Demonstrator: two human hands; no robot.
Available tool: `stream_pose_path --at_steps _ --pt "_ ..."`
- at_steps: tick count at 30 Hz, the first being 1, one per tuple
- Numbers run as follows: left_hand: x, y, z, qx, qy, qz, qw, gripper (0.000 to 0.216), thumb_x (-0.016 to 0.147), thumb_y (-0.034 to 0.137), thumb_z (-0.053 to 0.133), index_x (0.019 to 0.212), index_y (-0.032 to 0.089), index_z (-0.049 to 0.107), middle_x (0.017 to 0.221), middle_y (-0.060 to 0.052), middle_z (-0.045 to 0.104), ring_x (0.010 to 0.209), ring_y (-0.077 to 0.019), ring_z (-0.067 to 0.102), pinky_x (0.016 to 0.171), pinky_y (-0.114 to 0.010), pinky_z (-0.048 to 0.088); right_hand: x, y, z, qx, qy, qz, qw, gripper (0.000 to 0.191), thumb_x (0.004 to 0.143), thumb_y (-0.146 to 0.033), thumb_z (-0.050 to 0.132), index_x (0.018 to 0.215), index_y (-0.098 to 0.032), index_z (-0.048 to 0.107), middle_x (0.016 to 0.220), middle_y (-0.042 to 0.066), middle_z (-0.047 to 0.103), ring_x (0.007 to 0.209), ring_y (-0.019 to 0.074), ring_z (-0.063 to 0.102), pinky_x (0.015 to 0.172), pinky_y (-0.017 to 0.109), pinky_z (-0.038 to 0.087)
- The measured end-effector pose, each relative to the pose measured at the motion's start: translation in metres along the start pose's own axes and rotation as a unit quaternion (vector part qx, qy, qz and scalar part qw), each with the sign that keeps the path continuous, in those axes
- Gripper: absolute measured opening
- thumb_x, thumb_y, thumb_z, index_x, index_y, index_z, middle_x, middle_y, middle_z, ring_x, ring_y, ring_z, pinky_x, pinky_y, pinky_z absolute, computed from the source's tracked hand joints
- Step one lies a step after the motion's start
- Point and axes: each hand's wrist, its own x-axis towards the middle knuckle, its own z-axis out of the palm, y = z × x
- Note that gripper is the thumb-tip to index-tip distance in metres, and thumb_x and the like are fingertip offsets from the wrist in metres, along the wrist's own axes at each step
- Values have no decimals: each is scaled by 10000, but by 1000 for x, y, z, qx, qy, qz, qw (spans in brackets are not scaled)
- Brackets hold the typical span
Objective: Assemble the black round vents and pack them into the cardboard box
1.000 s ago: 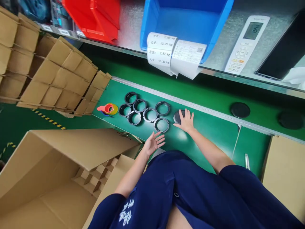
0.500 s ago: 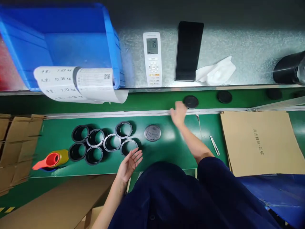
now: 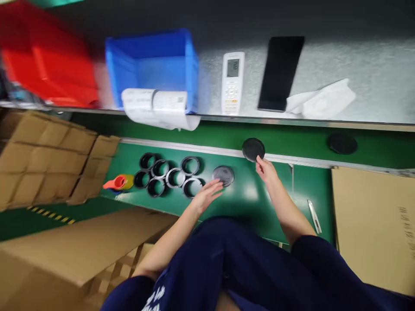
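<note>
My right hand (image 3: 266, 169) pinches the near edge of a flat black disc (image 3: 253, 149) and holds it over the metal rail at the back of the green table (image 3: 253, 194). My left hand (image 3: 207, 194) is open, fingers stretched toward a ribbed dark round cap (image 3: 223, 175) that lies flat on the table; the fingertips are just short of it. To the left of the cap, several black rings (image 3: 168, 176) lie clustered together.
An orange and yellow tape dispenser (image 3: 119, 182) sits left of the rings. On the shelf behind: red bin (image 3: 48, 65), blue bin (image 3: 155, 65) with paper labels, white remote (image 3: 232, 82), black phone (image 3: 280, 72), tissue (image 3: 324, 101). Another black disc (image 3: 342, 143) lies on the belt. Cardboard boxes (image 3: 74, 255) left, cardboard sheet (image 3: 372, 224) right, a pen (image 3: 314, 216).
My right hand reached to the belt and has taken hold of a black disc there. My left hand moved right, toward the ribbed cap. The view swung back to the left.
</note>
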Motion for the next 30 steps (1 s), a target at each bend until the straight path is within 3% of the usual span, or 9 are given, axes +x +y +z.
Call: stream_pose_path --at_steps 3,6,8,11,14,16,19,23,30 --pt "0 3 14 -86 -69 89 990 533 882 218 731 1398 279 608 1519 -100 571 1439 -304 505 1201 -563 393 -78 28 56 74 -179 8 981 622 726 -701 824 663 -200 461 523 -48 492 411 43 369 371 172 289" --pt "-10 10 11 -172 -83 113 975 439 968 385 606 1346 163 629 1396 -153 660 1420 -349 520 1186 -567 414 -137 43 90 32 -300 31 953 659 718 -814 745 703 -170 604 600 27 613 448 84 496 411 206 389" --pt "-25 14 3 -220 -78 131 964 463 1019 443 500 1321 118 634 1326 -165 697 1412 -344 527 1191 -555 411 -155 40 97 -61 -295 2 954 772 774 -922 559 731 -158 667 635 75 641 483 131 552 458 263 455" --pt "-55 16 -8 -247 -105 144 953 550 1057 537 402 1377 136 598 1370 -158 674 1427 -337 510 1198 -585 385 -160 18 94 -196 -178 -225 938 797 908 -875 372 895 -178 758 818 116 682 721 212 645 694 382 566" --pt "-81 9 -14 -240 -153 119 951 765 1002 744 326 1427 159 575 1433 -182 629 1443 -394 477 1165 -665 382 -162 -2 93 -301 -173 -446 825 617 1009 -701 375 1193 -276 783 1224 125 641 1188 299 565 1080 519 461" --pt "-93 2 -17 -238 -168 116 949 864 937 835 320 1450 185 566 1447 -189 616 1444 -420 467 1143 -692 393 -164 -4 99 -361 -220 -489 763 563 1041 -618 338 1272 -332 764 1362 105 567 1310 327 453 1164 565 363" --pt "-104 -8 -24 -225 -169 139 950 897 893 867 346 1459 206 562 1432 -198 623 1410 -435 503 1112 -694 424 -168 6 113 -403 -245 -497 729 590 1054 -596 295 1232 -324 787 1411 101 526 1320 341 398 1177 583 333" --pt "-112 -15 -33 -188 -172 148 956 950 867 881 327 1428 160 588 1383 -237 642 1333 -458 570 1072 -716 443 -174 18 124 -373 -270 -472 751 709 1049 -664 233 1142 -268 814 1399 116 537 1322 322 433 1192 556 350" --pt "-117 -15 -43 -226 -208 133 942 1014 835 909 336 1433 125 572 1391 -266 628 1374 -465 529 1091 -723 421 -189 13 125 -246 -283 -353 857 710 1047 -698 239 1170 -250 777 1376 99 552 1334 248 520 1190 437 439"
